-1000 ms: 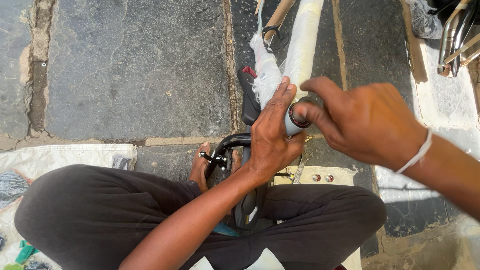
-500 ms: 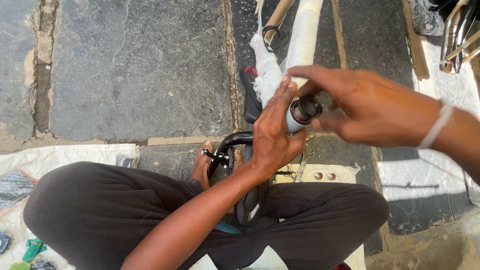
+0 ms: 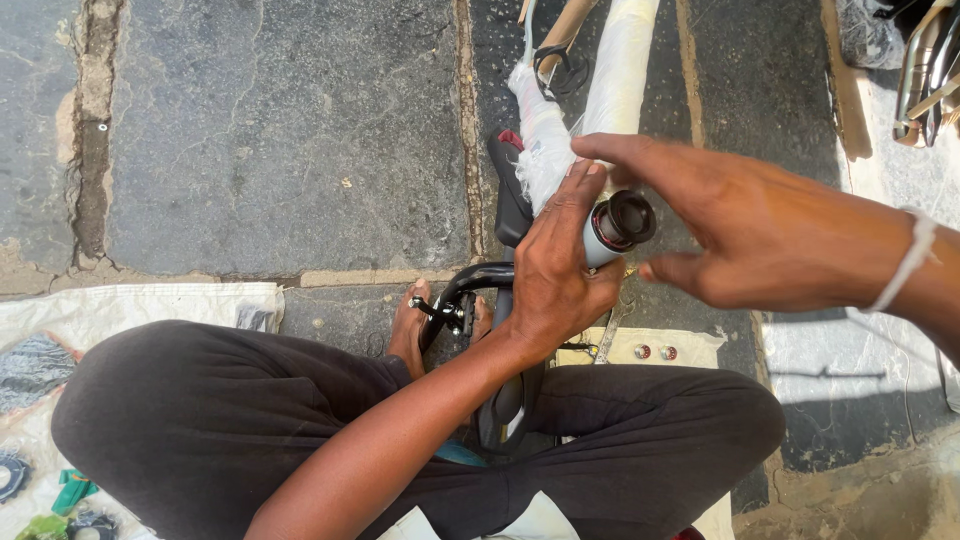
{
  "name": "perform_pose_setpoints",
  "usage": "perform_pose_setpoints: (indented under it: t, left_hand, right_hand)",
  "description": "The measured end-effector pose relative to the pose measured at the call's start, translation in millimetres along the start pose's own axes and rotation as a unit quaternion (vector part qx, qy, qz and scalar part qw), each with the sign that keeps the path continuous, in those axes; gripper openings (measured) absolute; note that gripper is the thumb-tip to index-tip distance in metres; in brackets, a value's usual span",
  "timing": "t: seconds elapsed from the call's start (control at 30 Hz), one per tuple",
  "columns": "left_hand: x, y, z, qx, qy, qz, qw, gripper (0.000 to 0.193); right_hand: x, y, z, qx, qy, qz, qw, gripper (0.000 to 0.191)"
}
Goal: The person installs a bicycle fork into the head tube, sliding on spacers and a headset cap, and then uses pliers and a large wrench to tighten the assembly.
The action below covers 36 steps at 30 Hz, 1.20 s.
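Wrapped frame tube point(image 3: 600, 235): left hand point(image 3: 550, 275) clamped around it, right hand point(image 3: 760, 235) spread at three o'clock (black end cap point(image 3: 630, 215) untouched).

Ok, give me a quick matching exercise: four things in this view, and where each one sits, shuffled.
Things:
1. left hand
2. right hand
3. black ring
4. two small round parts

Places:
A. on the pale sheet near the knee
B. wrapped around the white tube
C. open, apart from the tube end
D. at the tube's end

Pairs: 1-B, 2-C, 3-D, 4-A
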<state>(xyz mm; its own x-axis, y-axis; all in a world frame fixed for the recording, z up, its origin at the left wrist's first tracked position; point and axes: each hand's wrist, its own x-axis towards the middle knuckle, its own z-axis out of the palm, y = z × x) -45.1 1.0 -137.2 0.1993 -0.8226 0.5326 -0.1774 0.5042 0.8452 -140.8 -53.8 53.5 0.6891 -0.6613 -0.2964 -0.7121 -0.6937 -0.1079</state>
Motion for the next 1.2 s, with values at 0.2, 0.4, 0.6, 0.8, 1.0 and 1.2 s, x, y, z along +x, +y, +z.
perform_pose_setpoints:
  t: [0.2,0.4,0.6,0.8,1.0,1.2]
  left_hand:
    - [0.6,2.1,-0.6,-0.006,0.006,0.005,1.000,0.079]
    - [0.3,1.4,-0.2,0.007,0.004,0.006,1.000,0.079]
    - [-0.3,-0.8,0.6,0.000,-0.007,-0.004,1.000,0.080]
    - [-0.4,1.0,0.0,0.007,-0.004,-0.001,1.000,0.080]
    - [0.3,2.6,-0.2,0.001,0.004,0.003,1.000,0.080]
    - [0.3,2.9,-0.7,0.005,-0.001,0.005,1.000,0.077]
  right_hand:
    - [-0.9,0.3,3.3,-0.238,0.001,0.103,0.966,0.035]
    - [0.4,-4.4,-2.2,-0.129,0.098,0.026,0.986,0.037]
    - [1.5,-17.6,-4.8,-0.261,-0.041,0.150,0.953,0.036]
    - [4.3,-14.3,-9.8,0.024,0.030,-0.052,0.998,0.072]
    - [2.6,-13.8,-9.3,-0.148,0.112,-0.075,0.980,0.057]
    - [4.6,-19.7,-11.6,-0.097,-0.027,0.153,0.983,0.065]
